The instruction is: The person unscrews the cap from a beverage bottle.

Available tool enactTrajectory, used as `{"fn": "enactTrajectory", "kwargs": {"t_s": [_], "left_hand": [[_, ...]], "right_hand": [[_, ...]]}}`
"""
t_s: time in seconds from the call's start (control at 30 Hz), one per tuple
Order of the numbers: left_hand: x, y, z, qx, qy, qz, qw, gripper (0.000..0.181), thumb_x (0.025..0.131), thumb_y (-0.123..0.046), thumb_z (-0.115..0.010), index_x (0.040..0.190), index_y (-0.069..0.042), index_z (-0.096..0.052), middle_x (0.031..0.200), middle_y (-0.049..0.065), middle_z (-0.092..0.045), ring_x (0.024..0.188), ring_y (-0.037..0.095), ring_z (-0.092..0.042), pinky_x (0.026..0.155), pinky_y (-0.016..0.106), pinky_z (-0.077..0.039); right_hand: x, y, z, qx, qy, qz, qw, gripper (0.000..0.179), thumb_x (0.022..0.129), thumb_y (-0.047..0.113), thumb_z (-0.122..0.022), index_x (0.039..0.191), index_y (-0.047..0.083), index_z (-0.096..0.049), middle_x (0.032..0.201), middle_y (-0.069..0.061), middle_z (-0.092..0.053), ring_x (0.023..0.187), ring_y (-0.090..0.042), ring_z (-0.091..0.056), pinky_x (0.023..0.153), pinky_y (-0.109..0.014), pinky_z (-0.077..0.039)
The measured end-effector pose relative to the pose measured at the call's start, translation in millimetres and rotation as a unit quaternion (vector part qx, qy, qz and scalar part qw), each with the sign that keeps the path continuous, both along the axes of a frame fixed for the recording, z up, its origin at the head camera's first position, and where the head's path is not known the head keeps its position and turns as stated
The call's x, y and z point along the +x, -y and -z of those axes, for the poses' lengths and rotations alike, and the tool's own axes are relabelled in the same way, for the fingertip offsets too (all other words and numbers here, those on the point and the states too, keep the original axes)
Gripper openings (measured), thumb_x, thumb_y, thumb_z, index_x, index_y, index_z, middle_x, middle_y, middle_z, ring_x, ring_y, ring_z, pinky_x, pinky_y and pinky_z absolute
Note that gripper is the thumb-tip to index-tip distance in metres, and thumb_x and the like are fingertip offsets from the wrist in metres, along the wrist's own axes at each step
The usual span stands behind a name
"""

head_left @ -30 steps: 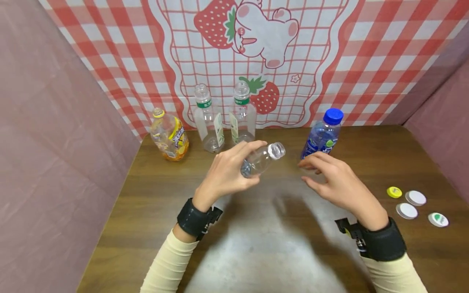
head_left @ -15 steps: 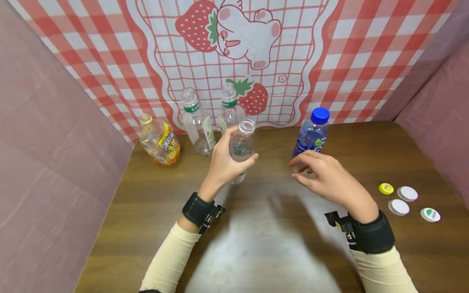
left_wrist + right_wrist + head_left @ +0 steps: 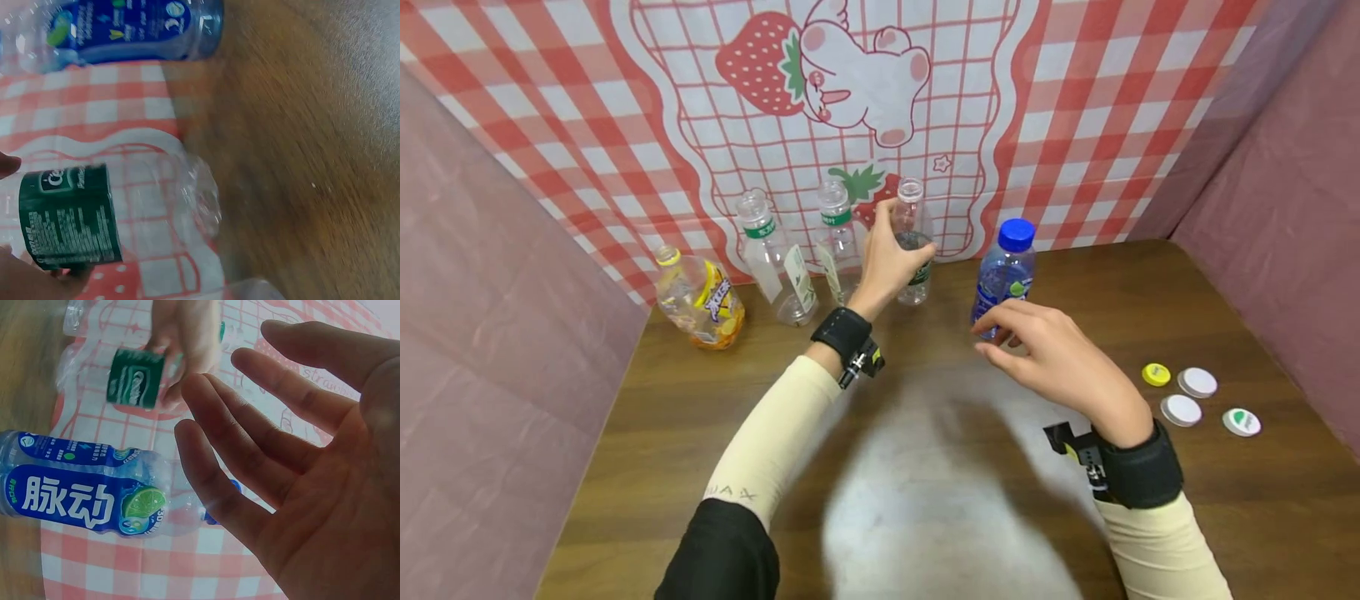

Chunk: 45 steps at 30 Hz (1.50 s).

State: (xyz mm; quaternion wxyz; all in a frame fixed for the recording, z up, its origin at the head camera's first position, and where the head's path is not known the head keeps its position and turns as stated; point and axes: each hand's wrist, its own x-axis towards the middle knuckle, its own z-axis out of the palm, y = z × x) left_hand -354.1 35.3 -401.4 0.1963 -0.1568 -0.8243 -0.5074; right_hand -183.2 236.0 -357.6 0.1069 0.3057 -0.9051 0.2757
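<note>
My left hand [image 3: 889, 265] grips a clear, capless plastic bottle [image 3: 914, 218] around its middle, holding it upright near the back of the table. A dark green label [image 3: 70, 215] wraps this bottle in the left wrist view. My right hand [image 3: 1051, 350] holds nothing, its fingers [image 3: 234, 434] relaxed and slightly bent. Just behind that hand stands a blue-labelled drink bottle [image 3: 1003, 268] with a blue cap. To the left of the gripped bottle are two clear capless bottles with green neck bands, the nearer one [image 3: 838, 242] partly behind my left hand and the other [image 3: 778, 267] beside it.
A capless yellow-labelled bottle [image 3: 703, 300] stands at the back left. On the right of the table lie a yellow cap [image 3: 1156, 374] and several white caps, one with a green mark [image 3: 1242, 422]. A checked cloth [image 3: 1097, 125] hangs behind the bottles.
My left hand has turned the clear bottle from tilted to upright and carried it to the back, right of the two green-banded bottles. The right hand stays near the blue-capped bottle.
</note>
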Motion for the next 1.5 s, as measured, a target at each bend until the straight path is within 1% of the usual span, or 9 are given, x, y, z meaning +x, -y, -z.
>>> {"fn": "enactTrajectory", "kwargs": {"t_s": [0.1, 0.23, 0.6, 0.7, 0.83, 1.07, 1.27, 1.4, 1.5], "left_hand": [[-11.2, -0.7, 4.3, -0.01, 0.026, -0.01, 0.9996, 0.07, 0.069, -0.024, -0.079, 0.126, -0.012, -0.04, 0.11, 0.005, -0.061, 0.099, 0.012, -0.055, 0.083, 0.021, -0.039], [-18.2, -0.3, 11.3, -0.008, 0.027, -0.016, 0.9995, 0.071, 0.07, -0.025, -0.08, 0.126, -0.011, -0.038, 0.111, 0.006, -0.059, 0.1, 0.011, -0.053, 0.084, 0.021, -0.039], [-18.8, -0.9, 16.4, -0.036, 0.055, -0.046, 0.9968, 0.084, 0.072, -0.033, -0.079, 0.138, -0.011, -0.032, 0.126, 0.005, -0.052, 0.113, 0.015, -0.049, 0.091, 0.02, -0.036], [-18.2, -2.6, 16.0, -0.044, 0.049, -0.047, 0.9967, 0.093, 0.071, -0.036, -0.08, 0.143, -0.01, -0.026, 0.132, 0.007, -0.047, 0.118, 0.016, -0.046, 0.094, 0.02, -0.034], [-13.0, -3.0, 9.0, -0.056, 0.008, -0.045, 0.9974, 0.11, 0.068, -0.039, -0.081, 0.149, -0.007, -0.015, 0.144, 0.009, -0.032, 0.129, 0.014, -0.032, 0.101, 0.018, -0.024], [21.2, 1.1, -17.1, -0.035, -0.109, -0.005, 0.9934, 0.102, 0.074, -0.036, -0.076, 0.149, -0.002, -0.016, 0.149, 0.011, -0.027, 0.133, 0.009, -0.023, 0.104, 0.021, -0.021], [71.8, 8.1, -19.4, 0.007, -0.228, 0.043, 0.9726, 0.087, 0.072, -0.024, -0.077, 0.141, 0.004, -0.033, 0.139, 0.016, -0.041, 0.127, 0.02, -0.039, 0.103, 0.03, -0.029], [108.3, 11.4, -14.9, 0.013, -0.234, 0.08, 0.9689, 0.078, 0.068, -0.016, -0.08, 0.132, 0.009, -0.042, 0.128, 0.021, -0.049, 0.117, 0.026, -0.047, 0.099, 0.031, -0.035], [120.0, 10.2, -10.5, 0.012, -0.205, 0.103, 0.9734, 0.078, 0.067, -0.013, -0.081, 0.131, 0.01, -0.043, 0.126, 0.021, -0.05, 0.115, 0.029, -0.048, 0.098, 0.03, -0.036]], "right_hand": [[-0.4, 2.2, -0.5, -0.002, 0.009, -0.002, 1.0, 0.018, 0.085, 0.022, -0.07, 0.101, 0.013, -0.067, 0.095, 0.003, -0.062, 0.08, -0.007, -0.058, 0.063, -0.03, -0.049], [-1.5, 5.0, 0.4, -0.002, 0.022, -0.005, 0.9998, 0.018, 0.086, 0.022, -0.069, 0.102, 0.013, -0.067, 0.096, 0.004, -0.062, 0.081, -0.007, -0.058, 0.064, -0.029, -0.049], [-3.8, 10.9, 0.9, 0.002, 0.029, -0.011, 0.9995, 0.018, 0.087, 0.024, -0.068, 0.102, 0.014, -0.067, 0.096, 0.003, -0.062, 0.08, -0.008, -0.059, 0.065, -0.03, -0.05], [-2.7, 11.1, 1.6, 0.003, 0.029, -0.012, 0.9995, 0.018, 0.087, 0.024, -0.067, 0.102, 0.014, -0.067, 0.096, 0.003, -0.062, 0.08, -0.007, -0.059, 0.065, -0.03, -0.05], [-1.1, 9.7, 0.5, 0.003, 0.021, -0.012, 0.9997, 0.018, 0.087, 0.023, -0.068, 0.102, 0.013, -0.067, 0.096, 0.003, -0.062, 0.079, -0.007, -0.059, 0.064, -0.03, -0.05], [1.4, 2.4, -4.4, 0.001, -0.012, -0.002, 0.9999, 0.015, 0.086, 0.018, -0.068, 0.1, 0.012, -0.068, 0.094, 0.002, -0.063, 0.078, -0.007, -0.059, 0.063, -0.03, -0.05], [6.1, -3.6, -9.4, -0.012, -0.027, 0.007, 0.9995, 0.016, 0.085, 0.014, -0.069, 0.1, 0.01, -0.068, 0.095, 0.001, -0.063, 0.077, -0.01, -0.061, 0.062, -0.031, -0.051], [7.9, -6.3, -11.8, -0.021, -0.041, 0.004, 0.9989, 0.016, 0.084, 0.012, -0.07, 0.1, 0.011, -0.068, 0.095, 0.001, -0.064, 0.077, -0.01, -0.062, 0.061, -0.031, -0.051], [7.6, -7.8, -13.8, -0.03, -0.052, 0.004, 0.9982, 0.015, 0.083, 0.012, -0.07, 0.098, 0.012, -0.068, 0.095, 0.002, -0.065, 0.077, -0.01, -0.061, 0.062, -0.032, -0.051]]}}
